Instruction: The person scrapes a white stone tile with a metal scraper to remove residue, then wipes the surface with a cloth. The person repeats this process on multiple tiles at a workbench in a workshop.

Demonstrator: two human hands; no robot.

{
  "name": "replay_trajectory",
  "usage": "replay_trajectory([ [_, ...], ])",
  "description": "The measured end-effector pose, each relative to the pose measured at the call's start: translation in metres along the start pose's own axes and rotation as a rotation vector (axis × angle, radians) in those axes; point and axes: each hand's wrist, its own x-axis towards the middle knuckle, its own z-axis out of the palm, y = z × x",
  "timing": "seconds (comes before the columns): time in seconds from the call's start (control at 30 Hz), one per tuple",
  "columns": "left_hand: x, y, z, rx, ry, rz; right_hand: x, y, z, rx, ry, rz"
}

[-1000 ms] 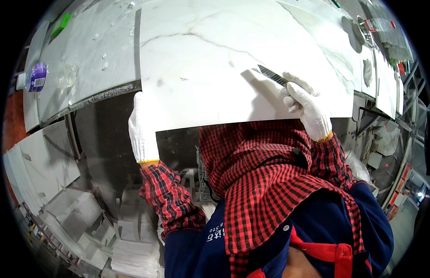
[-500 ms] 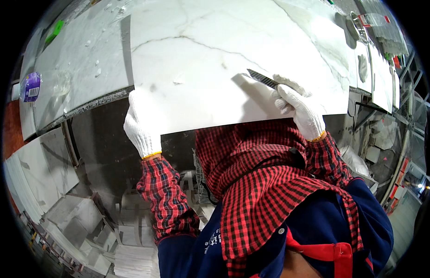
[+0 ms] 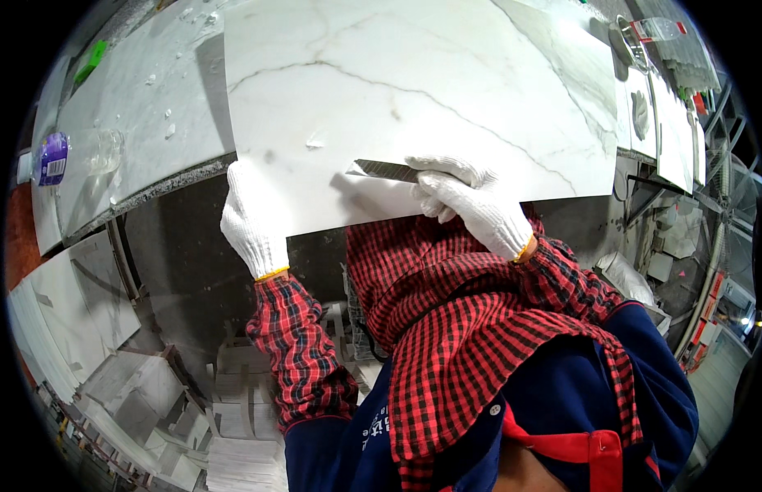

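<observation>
The person's left hand [image 3: 254, 221], in a white knitted glove, is set against the left edge of the marbled slab [image 3: 422, 90] at its near corner; the finger grip is hidden. The right hand [image 3: 471, 201] — gloved alike — holds a flat metal tool [image 3: 387, 170] above the near part of the slab, tip pointing left. Contact between tip and surface cannot be determined. The near edge of the slab overhangs the bench [image 3: 143, 98], close to the checked apron [image 3: 463, 361]. A bottle with a purple label [image 3: 53, 158] lies on the bench at left; a green block [image 3: 90, 61] is located beyond it.
</observation>
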Motion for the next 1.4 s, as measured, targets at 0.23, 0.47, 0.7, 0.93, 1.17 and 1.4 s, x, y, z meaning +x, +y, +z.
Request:
replay_trajectory([
  [0.23, -0.005, 0.008, 0.0, -0.014, -0.038, -0.045, 0.002, 0.0, -0.006, -0.075, 0.047, 0.005],
  [0.47, -0.005, 0.005, 0.003, -0.046, -0.046, -0.025, -0.002, -0.003, -0.021, -0.006, 0.08, -0.011],
  [0.7, -0.008, 0.007, 0.007, 0.02, 0.007, -0.013, -0.001, 0.005, -0.032, 0.08, 0.118, -0.032],
  [0.93, -0.008, 0.004, 0.007, -0.044, -0.023, -0.023, 0.002, -0.004, -0.02, 0.056, 0.099, 0.011],
  [1.17, -0.002, -0.007, 0.008, -0.07, -0.029, -0.001, 0.011, -0.009, -0.002, -0.008, -0.002, 0.051],
  [1.4, -0.011, 0.006, 0.014, -0.077, 0.005, 0.013, 0.023, 0.002, 0.013, -0.048, -0.073, -0.149],
])
